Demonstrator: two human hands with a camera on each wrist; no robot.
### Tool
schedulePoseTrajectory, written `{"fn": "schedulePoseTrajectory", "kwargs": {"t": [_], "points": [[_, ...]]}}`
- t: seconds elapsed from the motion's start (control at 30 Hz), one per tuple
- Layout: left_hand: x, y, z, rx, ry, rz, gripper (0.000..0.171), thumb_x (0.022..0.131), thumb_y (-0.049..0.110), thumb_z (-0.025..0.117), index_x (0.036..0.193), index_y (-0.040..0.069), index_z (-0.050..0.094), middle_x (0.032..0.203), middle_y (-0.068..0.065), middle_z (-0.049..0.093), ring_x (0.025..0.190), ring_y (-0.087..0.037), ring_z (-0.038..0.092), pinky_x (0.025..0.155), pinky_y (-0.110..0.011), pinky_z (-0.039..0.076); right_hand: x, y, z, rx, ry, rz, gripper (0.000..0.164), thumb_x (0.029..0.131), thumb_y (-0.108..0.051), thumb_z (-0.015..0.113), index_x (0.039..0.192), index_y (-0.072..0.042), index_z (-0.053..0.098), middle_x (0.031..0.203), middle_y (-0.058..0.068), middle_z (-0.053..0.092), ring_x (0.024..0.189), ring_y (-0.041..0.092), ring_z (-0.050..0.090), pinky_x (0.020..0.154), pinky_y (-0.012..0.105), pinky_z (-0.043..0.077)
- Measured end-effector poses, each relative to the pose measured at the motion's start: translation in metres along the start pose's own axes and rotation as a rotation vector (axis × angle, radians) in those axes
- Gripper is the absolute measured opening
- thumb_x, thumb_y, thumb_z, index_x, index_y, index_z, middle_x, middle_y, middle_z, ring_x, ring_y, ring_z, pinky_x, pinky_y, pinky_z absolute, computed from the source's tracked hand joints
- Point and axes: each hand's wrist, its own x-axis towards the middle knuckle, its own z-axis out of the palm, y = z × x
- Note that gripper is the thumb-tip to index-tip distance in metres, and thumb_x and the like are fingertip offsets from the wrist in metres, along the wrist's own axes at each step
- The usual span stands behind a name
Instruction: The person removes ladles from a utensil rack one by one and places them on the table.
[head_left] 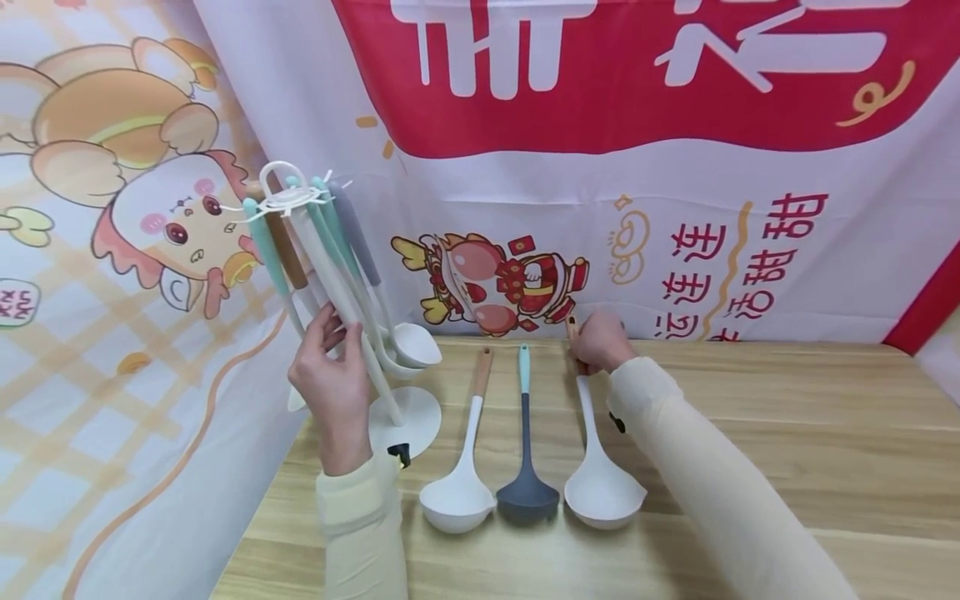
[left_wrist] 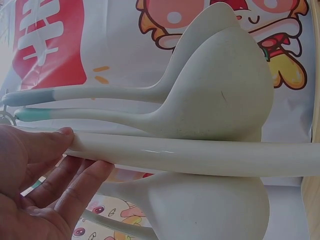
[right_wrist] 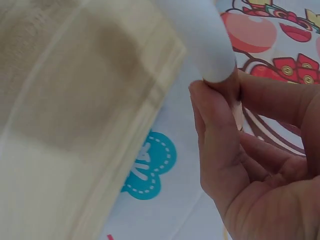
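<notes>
On the left stands a white utensil rack [head_left: 406,419] with a round base, a hooked top and several hanging utensils. My left hand [head_left: 333,375] pinches its upright pole [left_wrist: 200,156] between thumb and fingers. Pale ladle bowls [left_wrist: 225,85] hang beside the pole in the left wrist view. At the far table edge, my right hand [head_left: 602,342] grips the brown handle [right_wrist: 231,91] of a white ladle [head_left: 606,493], whose bowl points toward me. To its left lie a dark grey ladle [head_left: 528,497] with a mint handle and another white ladle [head_left: 456,498] with a brown handle.
The wooden table [head_left: 795,450] stretches off to the right. A printed cloth [head_left: 525,196] hangs behind its far edge, and another patterned cloth [head_left: 150,400] covers the left side, close to the rack.
</notes>
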Motion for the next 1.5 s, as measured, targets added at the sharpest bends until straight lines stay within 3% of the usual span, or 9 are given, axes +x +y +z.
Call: {"fn": "schedulePoseTrajectory", "kwargs": {"t": [0.1,0.33,0.43,0.53,0.7,1.13,1.3,1.4,1.5], "points": [[0.0,0.001,0.0,-0.01,0.001,0.004,0.039,0.098,0.015,0.076,0.134,0.002,0.071,0.119,-0.019,0.078,0.1,-0.033,0.078,0.081,-0.005,0.054,0.003,0.007,0.005,-0.031,-0.011,0.015,0.047,0.108,-0.023,0.049,0.069,-0.005,0.068,0.059,0.007,0.069,0.053,0.018,0.066,0.053,0.028,0.059],[0.0,0.004,0.002,-0.016,0.003,0.007,0.038,0.098,0.013,0.076,0.133,0.0,0.071,0.12,-0.021,0.078,0.101,-0.034,0.078,0.078,0.003,0.049,0.009,0.019,0.014,-0.047,-0.022,0.039,0.027,0.096,-0.012,0.062,0.07,-0.007,0.065,0.061,0.006,0.067,0.055,0.017,0.067,0.065,0.035,0.066],[0.0,0.005,0.002,-0.003,0.001,-0.005,0.039,0.098,0.015,0.076,0.134,0.002,0.071,0.12,-0.019,0.078,0.102,-0.033,0.078,0.081,-0.006,0.056,0.012,0.023,0.02,-0.048,-0.016,0.028,0.027,0.097,-0.012,0.066,0.069,-0.008,0.063,0.062,0.006,0.068,0.055,0.017,0.066,0.059,0.032,0.064],[-0.001,0.005,0.002,0.005,-0.001,-0.017,0.04,0.099,0.017,0.075,0.136,0.003,0.07,0.122,-0.018,0.077,0.104,-0.032,0.078,0.086,-0.026,0.063,0.014,0.027,0.026,-0.067,0.0,0.02,0.024,0.091,-0.008,0.073,0.069,-0.006,0.065,0.06,0.006,0.068,0.051,0.015,0.064,0.048,0.024,0.057],[-0.003,0.005,0.003,-0.002,-0.001,-0.024,0.042,0.099,0.02,0.075,0.137,0.004,0.069,0.125,-0.018,0.076,0.106,-0.033,0.077,0.09,-0.047,0.065,0.015,0.03,0.033,-0.09,0.019,0.019,0.02,0.089,-0.007,0.076,0.071,-0.002,0.07,0.058,0.007,0.068,0.047,0.014,0.061,0.042,0.021,0.049],[-0.004,0.005,0.006,0.029,0.048,-0.028,0.042,0.097,0.016,0.077,0.136,0.001,0.069,0.123,-0.02,0.077,0.104,-0.033,0.078,0.088,-0.043,0.066,0.015,0.023,0.043,-0.117,-0.003,0.032,0.023,0.094,-0.013,0.074,0.075,-0.002,0.07,0.059,0.005,0.064,0.051,0.015,0.059,0.044,0.022,0.046],[-0.005,0.006,0.006,0.031,0.048,-0.026,0.042,0.097,0.016,0.077,0.135,0.001,0.069,0.123,-0.02,0.077,0.104,-0.033,0.078,0.088,-0.044,0.066,0.009,0.018,0.036,-0.116,-0.013,0.021,0.034,0.103,-0.019,0.063,0.078,0.002,0.074,0.06,0.008,0.067,0.053,0.018,0.061,0.045,0.023,0.044],[-0.005,0.006,0.007,0.031,0.048,-0.024,0.042,0.097,0.016,0.077,0.135,0.001,0.069,0.123,-0.02,0.077,0.104,-0.033,0.078,0.088,-0.044,0.066,0.002,0.007,0.028,-0.133,0.003,-0.017,0.034,0.103,-0.019,0.063,0.083,0.005,0.076,0.069,0.014,0.073,0.06,0.022,0.063,0.054,0.027,0.046],[-0.004,0.006,0.006,0.03,0.048,-0.022,0.042,0.097,0.017,0.078,0.135,0.001,0.07,0.123,-0.02,0.077,0.104,-0.033,0.078,0.088,-0.043,0.066,-0.004,-0.013,0.023,-0.112,0.038,-0.063,0.022,0.101,-0.018,0.067,0.103,0.003,0.073,0.092,0.017,0.077,0.077,0.024,0.065,0.07,0.032,0.053]]}}
